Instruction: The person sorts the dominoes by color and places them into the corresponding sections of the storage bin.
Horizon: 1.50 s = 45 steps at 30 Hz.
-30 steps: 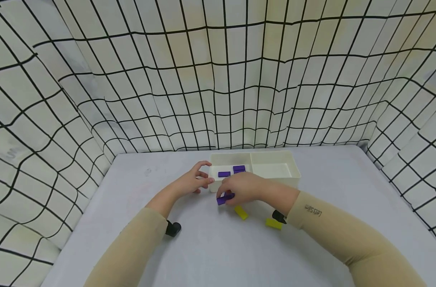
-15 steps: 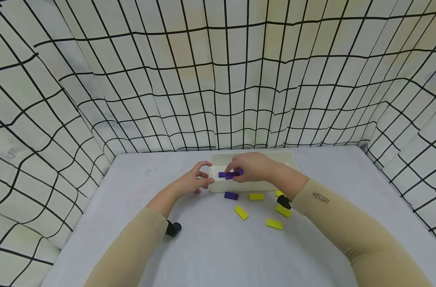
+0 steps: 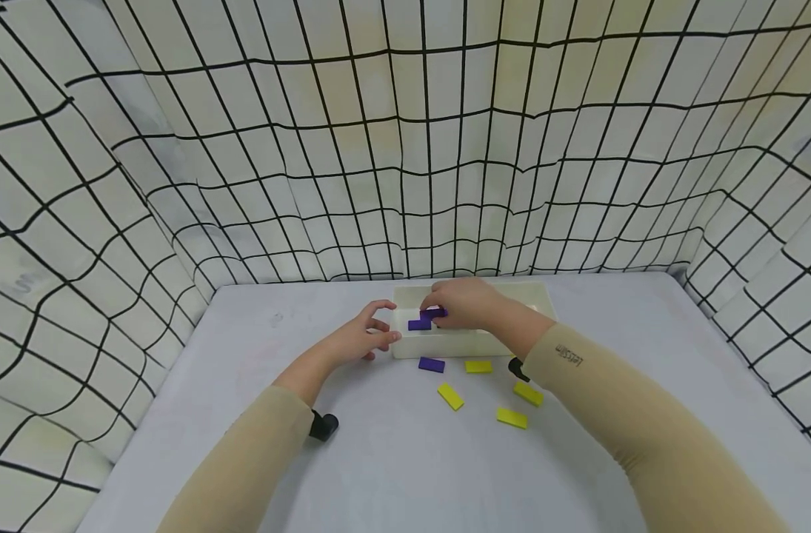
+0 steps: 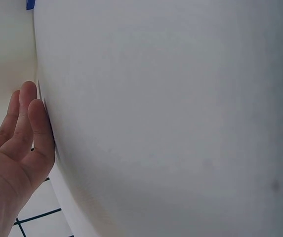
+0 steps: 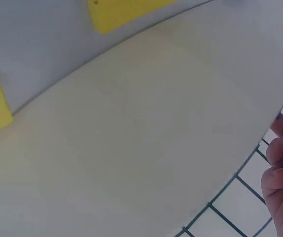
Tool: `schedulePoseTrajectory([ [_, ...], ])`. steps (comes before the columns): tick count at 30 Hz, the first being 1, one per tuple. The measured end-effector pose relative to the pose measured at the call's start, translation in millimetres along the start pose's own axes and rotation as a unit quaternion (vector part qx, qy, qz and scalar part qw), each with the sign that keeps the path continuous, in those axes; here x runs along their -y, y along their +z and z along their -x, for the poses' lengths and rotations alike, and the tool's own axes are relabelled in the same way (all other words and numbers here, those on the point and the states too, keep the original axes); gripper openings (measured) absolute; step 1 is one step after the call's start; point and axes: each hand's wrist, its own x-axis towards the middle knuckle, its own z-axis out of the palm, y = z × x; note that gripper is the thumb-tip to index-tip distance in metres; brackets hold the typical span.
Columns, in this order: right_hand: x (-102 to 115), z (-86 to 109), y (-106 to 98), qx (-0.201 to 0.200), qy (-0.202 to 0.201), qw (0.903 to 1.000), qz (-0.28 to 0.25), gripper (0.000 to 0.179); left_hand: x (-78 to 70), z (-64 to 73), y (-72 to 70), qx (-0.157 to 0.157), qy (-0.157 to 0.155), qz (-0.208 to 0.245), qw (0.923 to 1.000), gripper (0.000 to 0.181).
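Yellow blocks lie foremost near a loose purple block; beyond, a left hand, fingers parted, meets the white tray, where the right hand pinches another purple block, probably light, stiff, best gripped across its narrow sides

Bright, even light is filling the head view, with faint, soft-edged shadows spreading over the white table beside the sleeves. Black netting is slanting and stretching toward the left and right edges. Both wrist views are looking dimmer; the left is greying at far right, while the right is bowing the box rim across the top.
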Motion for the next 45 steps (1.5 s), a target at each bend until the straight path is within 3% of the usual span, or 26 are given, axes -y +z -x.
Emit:
schedulePoseTrajectory([
  [10, -5.1, -22.6, 11.9, 0.027, 0.006, 0.9996, 0.005, 0.030, 0.9, -0.5, -0.6, 0.004, 0.002, 0.005, 1.0000, 0.065],
  [25, 0.3, -40.0, 23.4, 0.022, 0.001, 0.9988, 0.044, 0.024, 1.6, -0.2, -0.7, 0.002, 0.000, 0.018, 0.9998, 0.065],
  [35, 6.0, -47.4, 28.2, 0.040, 0.039, 0.9983, 0.017, 0.026, -0.5, 2.0, 1.1, 0.002, 0.000, 0.020, 0.9998, 0.063],
  [45, 2.9, -49.4, 34.6, 0.037, 0.042, 0.9984, -0.009, 0.025, 2.6, -0.8, -0.2, 0.002, 0.004, 0.010, 0.9999, 0.064],
])
